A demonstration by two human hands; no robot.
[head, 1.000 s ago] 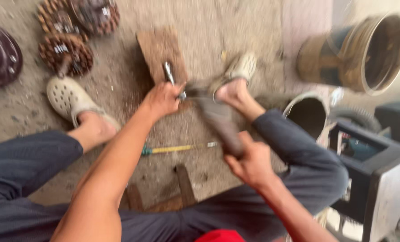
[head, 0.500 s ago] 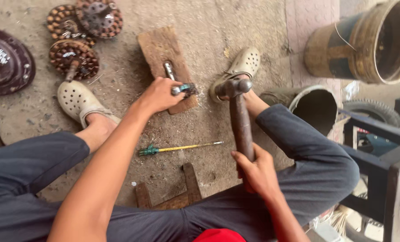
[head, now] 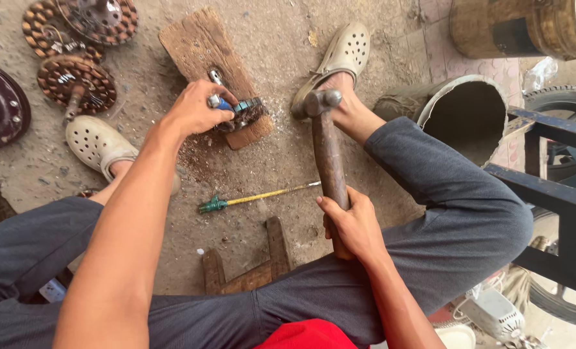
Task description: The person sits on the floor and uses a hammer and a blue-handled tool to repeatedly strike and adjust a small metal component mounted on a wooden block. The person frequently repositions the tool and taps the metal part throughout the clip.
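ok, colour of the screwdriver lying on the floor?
Green handle with a yellow shaft, clearest in the head view.

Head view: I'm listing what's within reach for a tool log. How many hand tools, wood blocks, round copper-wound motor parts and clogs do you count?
Hammers: 1, in the right hand, hammer
Screwdrivers: 1, screwdriver
Wood blocks: 1, wood block by the left hand
Copper-wound parts: 3, copper-wound parts
Clogs: 2, clogs
Total: 8

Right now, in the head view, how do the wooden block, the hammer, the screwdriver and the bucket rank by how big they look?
1. Bucket, though partly hidden by the leg.
2. Wooden block.
3. Hammer, nearer the camera, so its place against the block is unsure.
4. Screwdriver, thinnest.
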